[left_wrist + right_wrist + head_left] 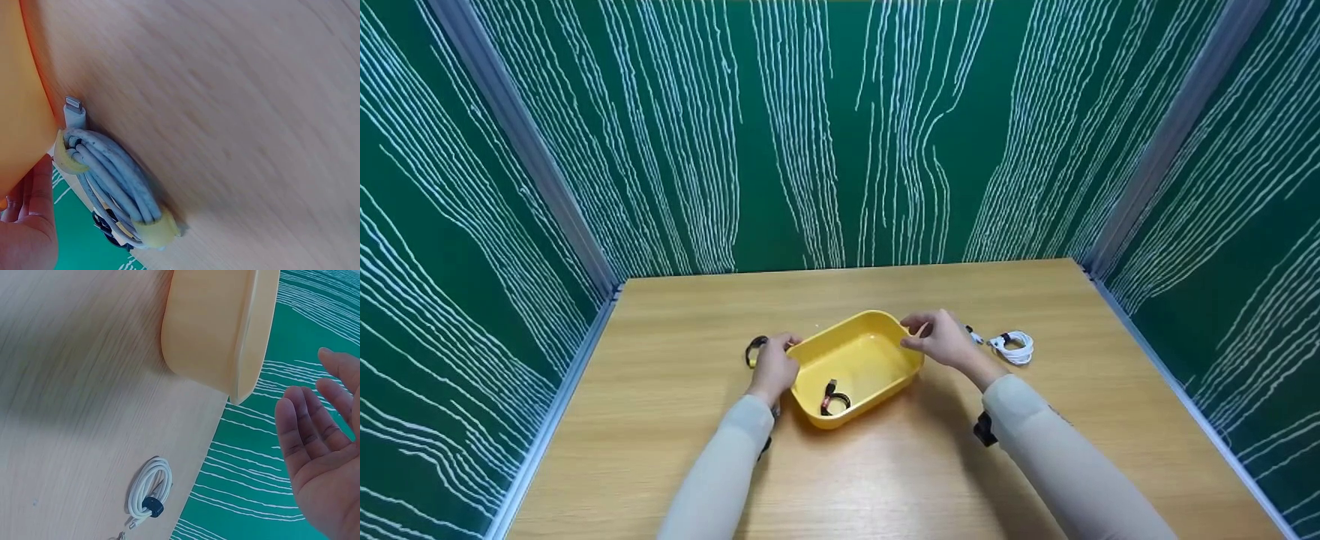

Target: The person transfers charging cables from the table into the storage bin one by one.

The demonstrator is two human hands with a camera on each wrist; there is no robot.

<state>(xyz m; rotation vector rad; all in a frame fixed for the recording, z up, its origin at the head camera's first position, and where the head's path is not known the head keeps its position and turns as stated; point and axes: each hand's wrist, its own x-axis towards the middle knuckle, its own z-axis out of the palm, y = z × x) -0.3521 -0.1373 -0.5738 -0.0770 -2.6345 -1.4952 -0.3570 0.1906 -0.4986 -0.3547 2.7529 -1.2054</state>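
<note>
Fingers first. On the right hand (pixel 949 341) they are loosely curved and grip nothing; the right wrist view shows a gap between the fingertips and the rim of the yellow tub (pixel 877 364). The left hand (pixel 775 367) is at the tub's left end, its fingers partly hidden by the wall; from where I stand, I cannot tell whether they pinch the rim or only rest against it.

The tub itself is on the table (pixel 675 420) between the two hands, set askew, with one black cable (pixel 826 403) coiled inside toward its near left corner.

Assessment of handling: the tub appears to be moulded plastic, so probably light, stiff and hard to break. The smooth walls may be slippery. Recommended hold is at both short ends, fingers under the lip and thumbs over it, kept level, since the coil inside could slide.

Around the tub: a grey cable (pixel 115 166) with yellow ties lies just beside its left end, and a black cord (pixel 753 346) lies beyond the left hand. To the tub's right is a white cable (pixel 1020 355), bound with a dark strap. These look soft and springy; best lifted by the bound coil, sparing the plugs.
</note>
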